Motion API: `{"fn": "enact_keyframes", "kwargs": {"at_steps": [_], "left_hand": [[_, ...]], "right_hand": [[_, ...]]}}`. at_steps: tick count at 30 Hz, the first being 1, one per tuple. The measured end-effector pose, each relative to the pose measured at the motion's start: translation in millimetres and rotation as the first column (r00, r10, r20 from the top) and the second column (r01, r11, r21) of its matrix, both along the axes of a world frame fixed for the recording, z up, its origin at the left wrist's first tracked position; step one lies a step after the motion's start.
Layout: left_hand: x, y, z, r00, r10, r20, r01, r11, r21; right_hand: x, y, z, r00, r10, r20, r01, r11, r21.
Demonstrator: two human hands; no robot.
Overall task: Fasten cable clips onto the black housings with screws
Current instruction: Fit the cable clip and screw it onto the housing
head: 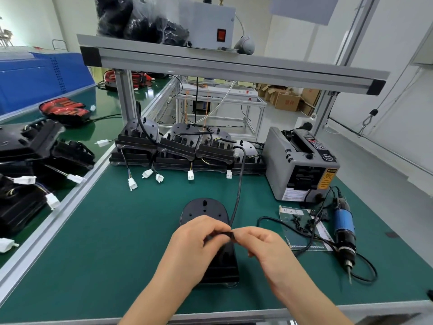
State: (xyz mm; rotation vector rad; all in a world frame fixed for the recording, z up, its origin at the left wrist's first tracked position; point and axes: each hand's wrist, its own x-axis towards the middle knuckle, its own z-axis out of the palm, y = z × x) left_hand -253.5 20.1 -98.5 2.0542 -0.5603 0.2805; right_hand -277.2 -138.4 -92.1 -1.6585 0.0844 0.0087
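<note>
Over housing (205, 211), hands (194, 238) (260, 242) pinching clip (231, 235), screwdriver (343, 222) right

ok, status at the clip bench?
Left hand, right hand pinch small black cable clip together. Black plastic housing lies beneath. Blue electric screwdriver idle, right side.

At right we see a grey tape dispenser (302, 165), upper centre a switch box (207, 24), upper left a blue cover (42, 83)
</note>
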Motion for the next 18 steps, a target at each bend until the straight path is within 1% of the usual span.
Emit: {"fn": "enact_keyframes", "kwargs": {"at_steps": [1,2,3,5,6,8,10,14,16,18], "left_hand": [[0.9,1.1,0.1,1.0,0.002,-0.013,-0.002,1.0,0.003],[2.2,2.2,0.6,1.0,0.004,-0.029,-0.004,1.0,0.013],[3.6,3.3,1.2,0.999,0.006,-0.043,-0.005,1.0,0.031],[6.4,5.1,2.0,0.998,0.007,-0.057,-0.003,0.997,0.075],[7.3,5.5,2.3,0.998,0.009,-0.065,-0.003,0.996,0.091],[8.0,5.8,2.7,0.996,0.017,-0.088,-0.008,0.995,0.101],[8.2,5.3,2.3,0.992,0.019,-0.121,-0.01,0.997,0.072],[5.4,2.9,-0.5,0.968,-0.012,-0.249,-0.014,0.995,-0.099],[3.5,0.7,-1.9,0.957,-0.01,-0.288,-0.042,0.984,-0.174],[1.3,-1.7,-1.2,0.95,0.016,-0.313,-0.083,0.976,-0.202]], "right_hand": [[-0.5,0.1,-0.3,1.0,-0.004,0.03,0.006,0.999,-0.045],[-0.7,-0.5,-1.5,0.997,-0.01,0.082,0.021,0.991,-0.135],[-1.1,-1.7,-3.3,0.99,-0.008,0.144,0.045,0.965,-0.258],[-1.2,-4.3,-6.3,0.96,0.034,0.278,0.111,0.866,-0.488],[-0.7,-5.0,-7.1,0.94,0.065,0.334,0.14,0.82,-0.555],[0.1,-4.4,-7.5,0.91,0.115,0.398,0.177,0.761,-0.625],[-0.3,-2.2,-6.5,0.908,0.121,0.402,0.185,0.743,-0.643],[-0.9,0.5,-5.2,0.948,0.067,0.312,0.135,0.802,-0.581],[-0.1,2.1,-4.0,0.968,0.023,0.249,0.108,0.861,-0.497],[0.3,3.3,-3.1,0.977,-0.015,0.21,0.095,0.922,-0.374]]}}
